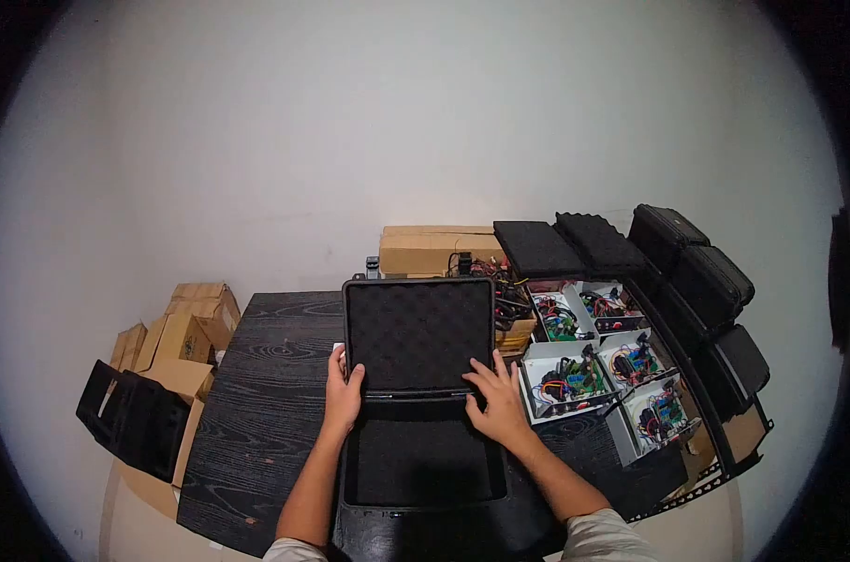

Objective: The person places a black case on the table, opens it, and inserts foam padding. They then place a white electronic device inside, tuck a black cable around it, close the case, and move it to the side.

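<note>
An open black case with foam inside stands at the near middle of the dark table. Its raised lid [419, 335] is lined with bumpy foam, and its lower half [427, 459] lies nearest me with a flat dark lining. My left hand [344, 386] grips the lid's left edge near its lower corner, thumb on the front and fingers behind. At the lower right corner of the lid, my right hand [496, 405] rests with its fingers spread, touching the edge.
White trays [567, 379] with circuit boards and wires sit at the right, beside foam sheets [537, 248] and stacked black cases [710, 281]. Behind the lid are a cardboard box [434, 248] and tangled cables [507, 304]. More cartons [200, 304] and black foam [135, 417] are at the left.
</note>
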`<control>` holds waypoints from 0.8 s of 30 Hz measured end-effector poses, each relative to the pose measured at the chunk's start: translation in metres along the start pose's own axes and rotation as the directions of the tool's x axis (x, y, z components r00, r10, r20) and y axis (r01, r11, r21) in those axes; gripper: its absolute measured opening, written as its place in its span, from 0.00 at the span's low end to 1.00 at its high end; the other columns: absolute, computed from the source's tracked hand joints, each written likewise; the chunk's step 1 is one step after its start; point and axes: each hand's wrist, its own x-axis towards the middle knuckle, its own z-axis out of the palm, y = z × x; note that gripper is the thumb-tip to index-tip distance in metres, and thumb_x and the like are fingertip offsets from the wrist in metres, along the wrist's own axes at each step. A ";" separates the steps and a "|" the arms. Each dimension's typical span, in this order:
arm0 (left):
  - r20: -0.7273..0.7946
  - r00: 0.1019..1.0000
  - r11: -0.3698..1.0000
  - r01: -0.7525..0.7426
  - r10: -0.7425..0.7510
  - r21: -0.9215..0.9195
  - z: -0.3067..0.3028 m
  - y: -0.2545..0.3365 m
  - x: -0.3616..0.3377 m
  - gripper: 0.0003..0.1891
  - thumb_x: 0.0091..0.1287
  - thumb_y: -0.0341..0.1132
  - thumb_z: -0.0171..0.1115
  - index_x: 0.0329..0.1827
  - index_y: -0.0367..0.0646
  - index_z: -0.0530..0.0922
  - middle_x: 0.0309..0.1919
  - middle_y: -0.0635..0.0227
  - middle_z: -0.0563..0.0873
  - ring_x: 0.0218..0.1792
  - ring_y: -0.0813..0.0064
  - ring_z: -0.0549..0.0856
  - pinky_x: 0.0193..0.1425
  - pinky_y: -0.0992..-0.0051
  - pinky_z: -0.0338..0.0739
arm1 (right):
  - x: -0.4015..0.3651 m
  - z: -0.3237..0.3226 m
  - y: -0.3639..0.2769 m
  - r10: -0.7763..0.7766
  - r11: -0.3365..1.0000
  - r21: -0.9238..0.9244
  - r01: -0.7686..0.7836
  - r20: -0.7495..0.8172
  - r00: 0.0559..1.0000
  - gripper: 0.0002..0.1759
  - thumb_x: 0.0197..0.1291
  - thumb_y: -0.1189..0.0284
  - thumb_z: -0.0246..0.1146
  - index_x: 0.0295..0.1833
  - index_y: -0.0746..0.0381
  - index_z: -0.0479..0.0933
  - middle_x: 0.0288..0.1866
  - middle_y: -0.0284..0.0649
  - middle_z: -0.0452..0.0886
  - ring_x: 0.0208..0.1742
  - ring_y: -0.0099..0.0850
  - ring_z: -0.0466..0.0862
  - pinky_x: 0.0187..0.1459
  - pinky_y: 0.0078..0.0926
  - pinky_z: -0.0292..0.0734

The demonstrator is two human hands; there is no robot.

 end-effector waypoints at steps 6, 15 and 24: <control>0.020 0.998 0.993 -0.067 0.065 0.095 -0.004 -0.007 0.002 0.32 0.81 0.29 0.59 0.83 0.34 0.58 0.70 0.52 0.80 0.70 0.64 0.80 0.78 0.65 0.70 | -0.006 0.005 0.010 -0.061 0.997 0.057 0.060 0.018 0.998 0.14 0.63 0.72 0.69 0.54 0.60 0.86 0.63 0.43 0.86 0.76 0.47 0.78 0.83 0.69 0.54; -0.020 0.996 0.983 -0.077 0.082 0.164 -0.001 -0.003 0.000 0.28 0.78 0.28 0.63 0.78 0.35 0.66 0.68 0.52 0.82 0.69 0.61 0.81 0.77 0.64 0.72 | -0.008 0.009 0.009 -0.025 0.999 0.048 0.022 0.062 0.998 0.13 0.63 0.71 0.70 0.53 0.60 0.87 0.60 0.42 0.86 0.73 0.44 0.81 0.82 0.68 0.56; 0.052 0.920 0.760 -0.352 0.389 0.546 -0.006 -0.006 0.000 0.15 0.70 0.26 0.68 0.59 0.42 0.83 0.78 0.45 0.73 0.77 0.46 0.75 0.79 0.57 0.71 | -0.006 0.004 0.004 -0.023 1.000 -0.004 0.024 0.124 0.992 0.14 0.65 0.70 0.69 0.54 0.62 0.87 0.59 0.43 0.87 0.66 0.42 0.85 0.82 0.64 0.58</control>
